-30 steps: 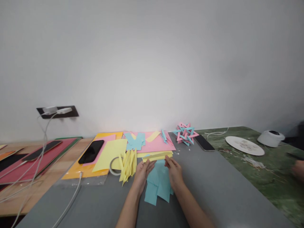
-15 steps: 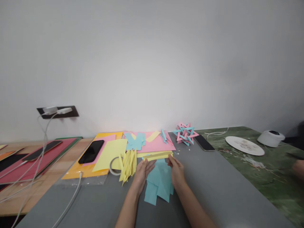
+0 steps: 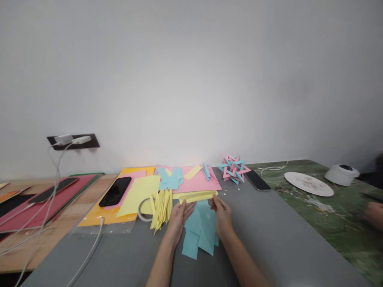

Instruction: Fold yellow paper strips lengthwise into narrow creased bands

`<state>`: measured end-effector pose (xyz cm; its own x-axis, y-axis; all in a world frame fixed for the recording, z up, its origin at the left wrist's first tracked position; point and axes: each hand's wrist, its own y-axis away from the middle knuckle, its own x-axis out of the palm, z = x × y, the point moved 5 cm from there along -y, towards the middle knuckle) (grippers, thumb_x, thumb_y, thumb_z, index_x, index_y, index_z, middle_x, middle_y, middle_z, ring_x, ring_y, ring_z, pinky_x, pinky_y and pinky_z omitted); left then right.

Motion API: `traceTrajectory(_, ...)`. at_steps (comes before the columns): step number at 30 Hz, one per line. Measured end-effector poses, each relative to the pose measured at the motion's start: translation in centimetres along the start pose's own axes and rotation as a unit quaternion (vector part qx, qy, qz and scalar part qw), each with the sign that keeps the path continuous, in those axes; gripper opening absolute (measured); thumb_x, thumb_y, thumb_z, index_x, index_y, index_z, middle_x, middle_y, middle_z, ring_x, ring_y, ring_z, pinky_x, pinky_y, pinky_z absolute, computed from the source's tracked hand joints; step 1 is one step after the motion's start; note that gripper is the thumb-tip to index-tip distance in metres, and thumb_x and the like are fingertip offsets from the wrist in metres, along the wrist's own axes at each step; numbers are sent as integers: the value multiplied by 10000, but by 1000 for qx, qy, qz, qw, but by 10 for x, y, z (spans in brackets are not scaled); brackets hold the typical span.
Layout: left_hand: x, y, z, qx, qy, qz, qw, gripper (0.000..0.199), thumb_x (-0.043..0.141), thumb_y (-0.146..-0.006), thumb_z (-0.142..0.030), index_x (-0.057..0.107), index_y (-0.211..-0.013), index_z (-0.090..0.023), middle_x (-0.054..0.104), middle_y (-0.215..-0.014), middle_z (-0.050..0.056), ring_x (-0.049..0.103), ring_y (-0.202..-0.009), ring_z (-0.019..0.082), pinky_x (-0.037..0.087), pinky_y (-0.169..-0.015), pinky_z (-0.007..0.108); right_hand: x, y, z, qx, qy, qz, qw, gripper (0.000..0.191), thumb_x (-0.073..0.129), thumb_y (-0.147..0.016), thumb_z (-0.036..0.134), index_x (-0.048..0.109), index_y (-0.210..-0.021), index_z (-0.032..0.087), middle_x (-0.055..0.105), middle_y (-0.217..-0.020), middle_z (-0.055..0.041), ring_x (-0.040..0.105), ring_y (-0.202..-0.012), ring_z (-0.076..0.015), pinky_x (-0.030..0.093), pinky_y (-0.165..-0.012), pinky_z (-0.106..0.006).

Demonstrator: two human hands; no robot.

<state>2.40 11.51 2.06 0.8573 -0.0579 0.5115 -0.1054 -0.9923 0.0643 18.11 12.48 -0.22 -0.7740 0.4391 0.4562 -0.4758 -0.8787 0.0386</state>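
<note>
A folded yellow paper strip [image 3: 198, 196] is stretched level between my two hands. My left hand [image 3: 178, 217] holds its left end, with the palm turned up and the fingers beneath it. The thumb and fingers of my right hand [image 3: 222, 213] pinch its right end. Light blue paper pieces [image 3: 200, 229] lie overlapping on the grey table below the strip. Beside my left hand is a bundle of folded yellow strips [image 3: 162, 209], next to a roll of tape [image 3: 143, 209]. Behind the strip, a pink sheet [image 3: 194, 183] bears blue and yellow pieces.
A pink and blue paper star model [image 3: 233, 169] stands by a phone [image 3: 257, 180]. Another phone [image 3: 115, 191] rests on coloured sheets at left, near a white cable [image 3: 89, 255]. At right are a white plate [image 3: 308, 184] and another person's hand [image 3: 375, 214].
The yellow strip has tilted slightly, and its grey-shaded face now looks bright yellow. Both my hands keep nearly the same place. The other person's hand at right has shifted a little.
</note>
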Motion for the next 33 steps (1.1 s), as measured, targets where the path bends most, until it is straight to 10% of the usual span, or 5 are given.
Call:
traceTrajectory(8,-3,2,2,-2,-62,-76,995,309,675,-532,-264,616,-761,-66,660,-770,153,587,-815,250,432,-781,324,19,16,4,-13,85,81,993,280,612,-553,422,579,-534,144,500,-476,27,422,-477,-88,317,-480,-199)
traceTrajectory(25,3,4,-1,29,-94,-53,994,318,669,-530,-283,621,-777,-89,665,-778,120,603,-764,229,459,-700,287,35,27,1,8,90,190,978,303,651,-494,415,624,-606,134,593,-549,-34,530,-562,-157,400,-548,-257)
traceTrajectory(33,0,1,0,-9,-50,-53,997,297,661,-547,-302,616,-739,-80,656,-782,161,572,-850,253,395,-828,336,16,7,0,10,66,109,992,330,593,-562,453,592,-506,128,546,-490,-9,464,-497,-109,357,-507,-220)
